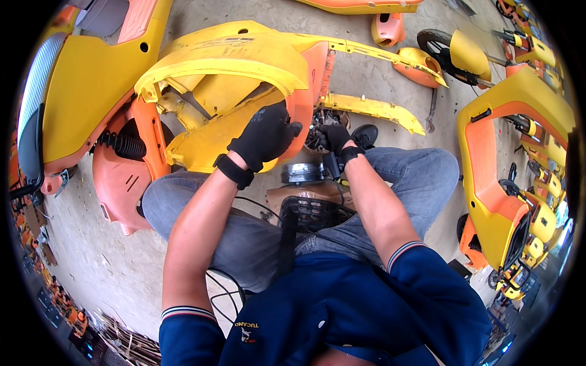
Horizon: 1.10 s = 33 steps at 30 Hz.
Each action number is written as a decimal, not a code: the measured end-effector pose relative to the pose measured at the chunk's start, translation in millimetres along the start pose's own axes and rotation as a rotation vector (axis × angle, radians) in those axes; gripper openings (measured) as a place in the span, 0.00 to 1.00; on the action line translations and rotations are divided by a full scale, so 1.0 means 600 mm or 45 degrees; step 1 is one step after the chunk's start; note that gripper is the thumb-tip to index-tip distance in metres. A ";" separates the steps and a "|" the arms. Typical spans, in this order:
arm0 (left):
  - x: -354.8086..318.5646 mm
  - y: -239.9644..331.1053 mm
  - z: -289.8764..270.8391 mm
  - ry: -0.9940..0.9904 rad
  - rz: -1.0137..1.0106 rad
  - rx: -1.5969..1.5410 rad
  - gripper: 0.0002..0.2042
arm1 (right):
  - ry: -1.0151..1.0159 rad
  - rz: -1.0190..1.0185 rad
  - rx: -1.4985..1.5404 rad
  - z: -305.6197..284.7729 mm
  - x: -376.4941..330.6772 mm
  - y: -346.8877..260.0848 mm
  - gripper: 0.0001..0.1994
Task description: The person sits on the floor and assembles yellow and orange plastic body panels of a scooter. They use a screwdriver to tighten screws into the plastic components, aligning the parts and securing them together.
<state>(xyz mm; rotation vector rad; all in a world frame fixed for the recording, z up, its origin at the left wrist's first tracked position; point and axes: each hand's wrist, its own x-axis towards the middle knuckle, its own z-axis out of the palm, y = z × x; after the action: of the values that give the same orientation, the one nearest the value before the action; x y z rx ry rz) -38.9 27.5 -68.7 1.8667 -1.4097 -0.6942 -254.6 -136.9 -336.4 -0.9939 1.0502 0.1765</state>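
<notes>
I sit on the concrete floor with a large yellow and orange scooter body panel (232,67) in front of my knees. My left hand (264,137), in a black glove, grips the panel's orange lower edge. My right hand (334,139), also gloved in black, reaches under the panel to a dark mechanical part (317,131) and holds a black and yellow tool (332,166); its tip is hidden. A silver metal part (303,172) lies just below my hands.
A yellow and orange scooter body (91,91) stands at the left with a black ribbed hose (122,145). Another yellow-orange shell (500,158) is at the right. Loose panels (372,110), a wheel (436,46) and a black basket (311,210) lie around.
</notes>
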 end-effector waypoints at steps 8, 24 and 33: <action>-0.002 -0.005 0.003 0.027 -0.005 0.002 0.14 | -0.043 -0.398 -1.252 0.016 -0.040 -0.050 0.10; -0.001 0.005 -0.004 0.025 -0.012 -0.031 0.12 | 0.090 -0.732 -1.683 0.028 -0.052 -0.043 0.08; 0.008 0.013 -0.002 -0.006 -0.011 -0.039 0.13 | 0.254 -0.848 -1.786 -0.008 0.007 0.015 0.09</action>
<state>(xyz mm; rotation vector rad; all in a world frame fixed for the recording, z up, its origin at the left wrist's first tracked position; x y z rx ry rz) -41.3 21.7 -62.1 1.8499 -1.3875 -0.7212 -260.2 -136.6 -345.9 -2.6089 0.6075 0.2646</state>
